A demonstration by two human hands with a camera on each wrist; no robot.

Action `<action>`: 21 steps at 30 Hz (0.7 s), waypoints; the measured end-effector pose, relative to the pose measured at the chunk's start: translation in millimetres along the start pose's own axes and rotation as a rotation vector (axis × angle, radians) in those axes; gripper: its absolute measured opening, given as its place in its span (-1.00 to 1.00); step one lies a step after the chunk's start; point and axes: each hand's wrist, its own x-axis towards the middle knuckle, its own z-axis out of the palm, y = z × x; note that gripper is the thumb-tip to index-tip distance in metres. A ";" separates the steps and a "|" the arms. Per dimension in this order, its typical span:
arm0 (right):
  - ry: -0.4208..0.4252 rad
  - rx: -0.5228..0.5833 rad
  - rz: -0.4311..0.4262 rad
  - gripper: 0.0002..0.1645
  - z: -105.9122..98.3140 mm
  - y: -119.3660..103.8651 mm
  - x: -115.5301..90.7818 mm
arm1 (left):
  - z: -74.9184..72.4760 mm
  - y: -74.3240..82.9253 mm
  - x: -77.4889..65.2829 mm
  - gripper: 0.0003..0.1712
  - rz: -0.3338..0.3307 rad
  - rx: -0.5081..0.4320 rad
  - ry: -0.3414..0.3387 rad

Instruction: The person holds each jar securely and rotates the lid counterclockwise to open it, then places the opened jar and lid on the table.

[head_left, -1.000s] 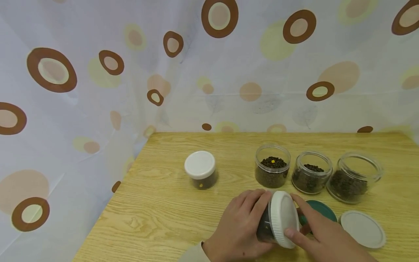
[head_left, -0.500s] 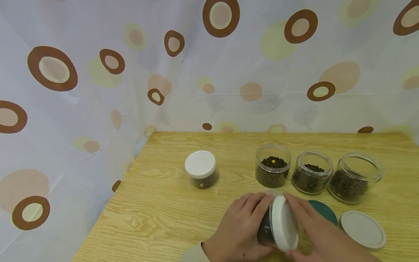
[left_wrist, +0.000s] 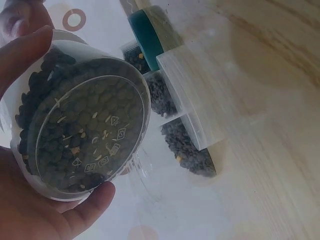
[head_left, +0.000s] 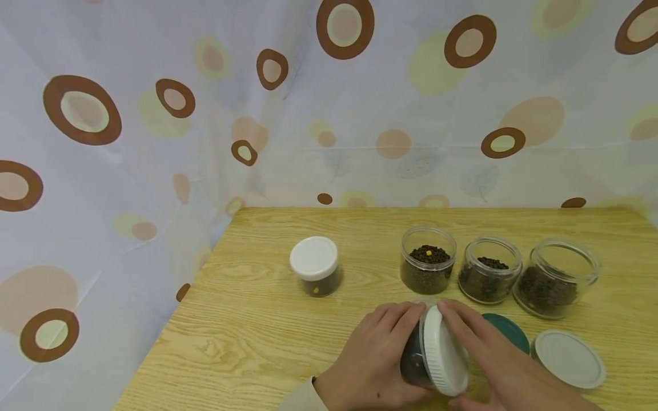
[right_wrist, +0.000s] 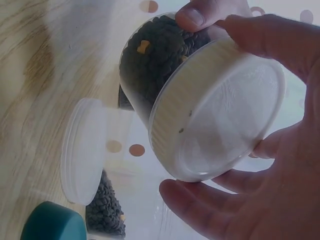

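My left hand (head_left: 377, 357) grips a clear jar (left_wrist: 95, 130) round its body, holding it tilted on its side above the table. Dark pellets with a few yellowish bits fill much of the jar, seen through its base in the left wrist view. A ribbed white lid (right_wrist: 220, 110) sits on the jar's mouth and faces right. My right hand (head_left: 506, 365) holds this lid by the rim, thumb on one side and fingers on the other. In the right wrist view, one left-hand digit lies on the jar wall near the lid.
A white-capped jar (head_left: 315, 257) stands at the left. Three open jars hold dark pellets at the back right: one with a yellow bit on top (head_left: 429, 271), a smaller jar (head_left: 489, 282) and a wider jar (head_left: 547, 294). A green lid (head_left: 506, 331) and a pale lid (head_left: 569, 359) lie nearby.
The fingers of my right hand have shifted round the lid's rim, the index finger to its upper edge and the thumb lower. My left hand keeps its grip on the jar.
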 end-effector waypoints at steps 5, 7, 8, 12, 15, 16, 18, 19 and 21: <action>0.022 0.010 -0.014 0.43 1.7 2.6 0.2 | 0.6 0.2 -0.6 0.24 0.000 -0.008 -0.013; 0.035 0.031 -0.029 0.41 1.9 4.5 0.3 | 0.0 -0.3 -0.4 0.22 -0.001 -0.029 -0.014; 0.043 0.038 -0.036 0.41 1.8 5.3 0.4 | -0.5 -0.7 -0.1 0.21 0.001 -0.035 -0.010; 0.063 0.055 -0.029 0.39 -1.2 6.6 0.4 | -3.4 -3.9 0.6 0.20 -0.016 -0.048 0.030; 0.059 0.054 0.007 0.42 -5.5 5.3 0.0 | -4.8 -7.2 0.3 0.21 -0.045 -0.052 0.062; 0.056 0.053 0.020 0.43 -7.1 4.7 -0.2 | -5.0 -8.4 0.3 0.21 -0.062 -0.068 0.068; 0.049 0.057 0.044 0.44 -9.9 3.5 -1.0 | -4.3 -10.8 0.8 0.22 -0.116 -0.091 0.087; 0.045 0.057 0.054 0.45 -10.8 2.9 -1.4 | -3.8 -12.0 1.1 0.21 -0.149 -0.099 0.101; 0.045 0.048 0.061 0.46 -11.2 3.2 -2.5 | -3.0 -14.3 1.5 0.21 -0.240 -0.129 0.139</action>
